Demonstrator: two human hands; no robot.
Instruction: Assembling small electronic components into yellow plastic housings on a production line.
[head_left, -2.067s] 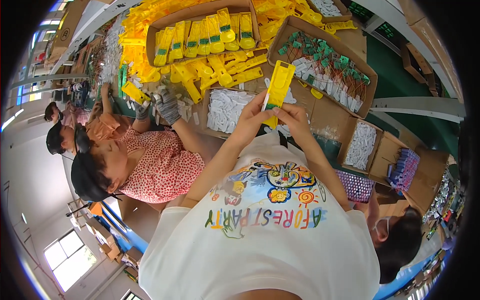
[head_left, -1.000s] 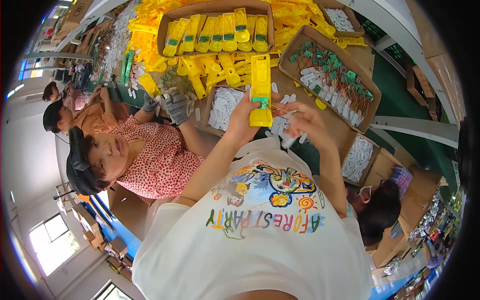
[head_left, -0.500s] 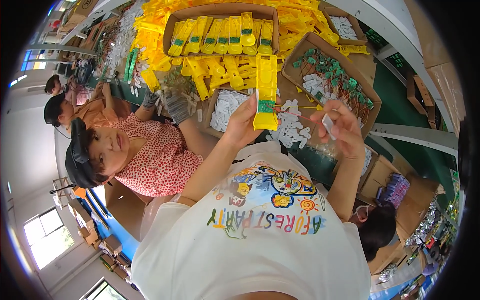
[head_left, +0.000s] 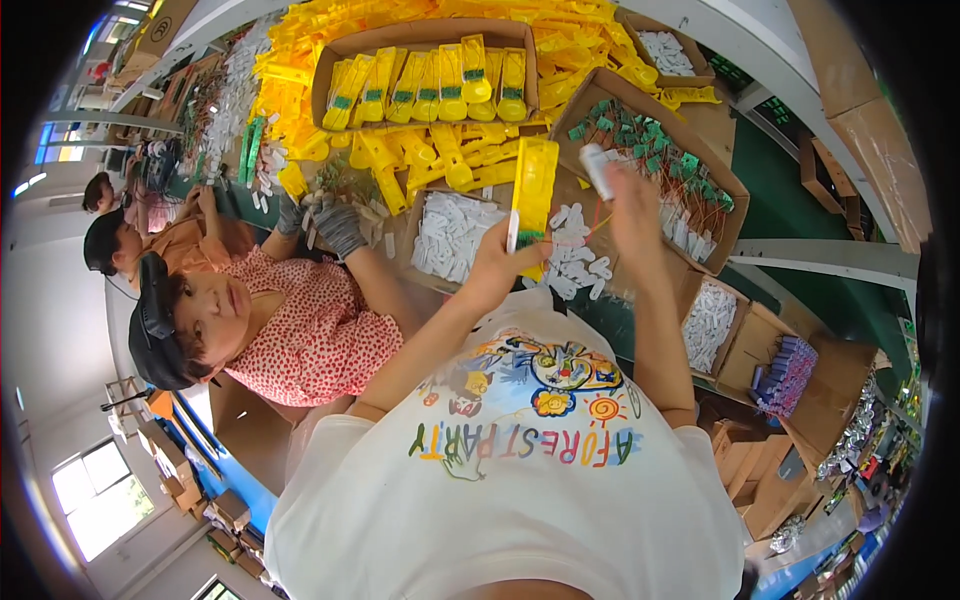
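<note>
A long yellow plastic piece (head_left: 530, 195) stands upright above the surface (head_left: 640, 320), its lower end pinched in the grip of the left hand (head_left: 497, 268). Just to its right, the right hand (head_left: 632, 205) is raised with a small white part (head_left: 596, 170) held between its fingertips. Below both lies a scatter of loose white parts (head_left: 578, 262) and a cardboard tray of more white parts (head_left: 450, 235). Behind stand a box of yellow pieces (head_left: 430, 80) and a box of green components (head_left: 660, 165). To the left, a co-worker's gloved hand (head_left: 340, 228) rests on the surface.
</note>
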